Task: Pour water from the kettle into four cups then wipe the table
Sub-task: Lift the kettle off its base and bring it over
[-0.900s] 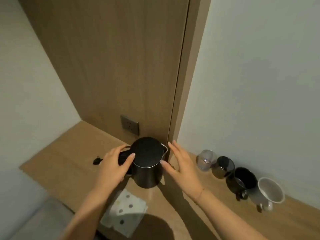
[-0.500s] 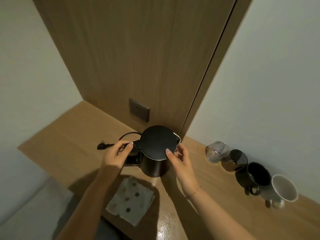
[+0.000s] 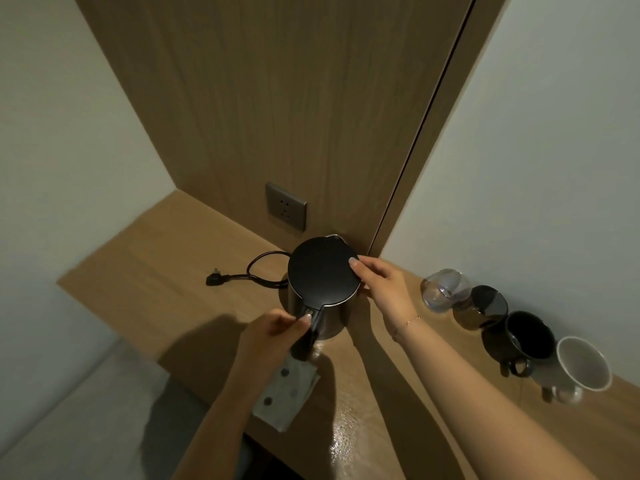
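Note:
A black electric kettle [image 3: 322, 277] with a closed lid stands on the wooden table [image 3: 166, 258] near the back corner, its spout toward the wall and its handle toward me. My left hand [image 3: 273, 332] grips the handle. My right hand [image 3: 382, 284] rests its fingers on the lid's right rim and side. Along the right wall stand a clear glass cup [image 3: 445, 289], a dark glass cup [image 3: 485, 306], a black mug [image 3: 526, 337] and a white mug [image 3: 581, 367]. A dotted cloth [image 3: 285, 396] lies by the front edge, partly under my left forearm.
The kettle's black cord and plug [image 3: 221, 278] lie unplugged on the table to the left. A wall socket [image 3: 285, 209] sits on the wooden panel behind the kettle. A wet shine [image 3: 343, 431] shows on the table near the front edge.
The kettle has turned so its handle faces me. My left hand went from the handle's left side to gripping it from the front. The right hand slid along the lid rim.

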